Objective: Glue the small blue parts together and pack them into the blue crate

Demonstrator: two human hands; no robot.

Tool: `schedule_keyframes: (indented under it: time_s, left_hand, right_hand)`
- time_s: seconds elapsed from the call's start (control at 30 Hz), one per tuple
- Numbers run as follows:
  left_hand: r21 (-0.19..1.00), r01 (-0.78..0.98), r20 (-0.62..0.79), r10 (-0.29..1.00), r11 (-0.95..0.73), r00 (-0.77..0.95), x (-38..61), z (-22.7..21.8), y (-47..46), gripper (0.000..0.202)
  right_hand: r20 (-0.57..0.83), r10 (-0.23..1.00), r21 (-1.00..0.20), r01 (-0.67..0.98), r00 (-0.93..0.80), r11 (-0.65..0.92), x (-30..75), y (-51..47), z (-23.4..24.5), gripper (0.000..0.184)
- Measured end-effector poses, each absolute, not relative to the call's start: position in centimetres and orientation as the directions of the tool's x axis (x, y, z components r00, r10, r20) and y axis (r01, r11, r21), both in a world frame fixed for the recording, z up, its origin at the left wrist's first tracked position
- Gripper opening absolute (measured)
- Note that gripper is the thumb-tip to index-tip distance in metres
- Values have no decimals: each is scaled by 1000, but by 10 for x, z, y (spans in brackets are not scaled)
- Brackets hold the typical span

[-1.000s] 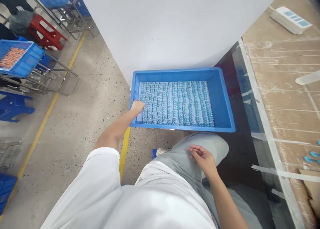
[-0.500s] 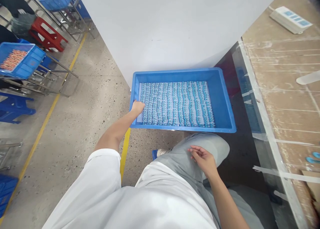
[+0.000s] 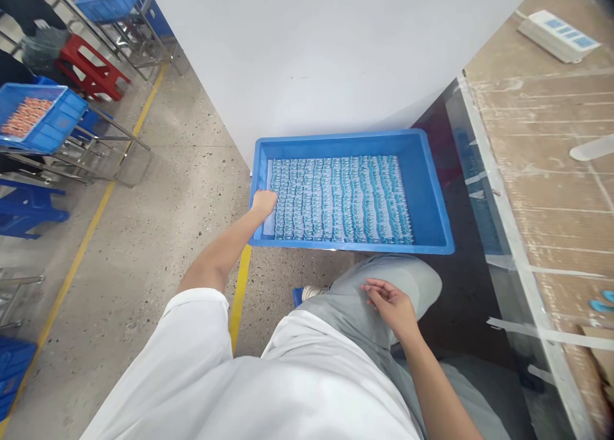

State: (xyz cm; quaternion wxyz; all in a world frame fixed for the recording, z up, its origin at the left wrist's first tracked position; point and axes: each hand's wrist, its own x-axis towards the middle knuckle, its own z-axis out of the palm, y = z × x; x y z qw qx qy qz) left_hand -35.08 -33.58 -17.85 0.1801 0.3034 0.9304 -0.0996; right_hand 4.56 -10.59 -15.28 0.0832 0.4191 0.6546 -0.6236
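Observation:
A blue plastic crate (image 3: 426,197) sits in front of me against a white surface. Many small light-blue and clear pieces (image 3: 336,197) line its bottom in rows; they are too small to name. My left hand (image 3: 265,202) is closed over the crate's left wall, knuckles facing inward, its fingertips hidden. Above my grey-trousered thigh (image 3: 345,286) hovers or rests my right hand (image 3: 388,302), fingers loosely curved and apart, holding nothing. The crate's right end has a bare strip of blue floor.
To the right stands a cardboard-covered table (image 3: 537,139) bearing a white power strip (image 3: 559,37) and blue scissor-like handles (image 3: 602,304). At left are a crate of orange pieces (image 3: 29,115), a red stool (image 3: 91,69), a blue stool (image 3: 31,206) and part of another person (image 3: 29,5).
Almost nothing differs. My left hand has shifted very slightly at the crate's left wall; my right hand and the crate stay in place.

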Motion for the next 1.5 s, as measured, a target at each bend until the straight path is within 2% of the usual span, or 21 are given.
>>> schedule_keyframes:
  time_s: [0.23, 0.7, 1.17, 1.5]
  left_hand:
    - [-35, 630, -381, 572, 776, -726, -369, -173, -343, 32]
    - [-37, 632, -463, 547, 774, -697, -371, -193, -331, 34]
    - [-45, 613, -484, 520, 789, -704, -371, -193, -332, 36]
    - [-1, 585, -487, 511, 811, -708, -371, -194, -332, 35]
  right_hand:
    - [-630, 441, -746, 657, -639, -114, 42, -107, -155, 38]
    - [-632, 445, -751, 643, -634, -150, 43, -106, -157, 39]
    - [-654, 427, -736, 657, -625, -164, 43, -106, -158, 38]
    - [-644, 437, -745, 646, -628, -169, 43, -106, -157, 38]
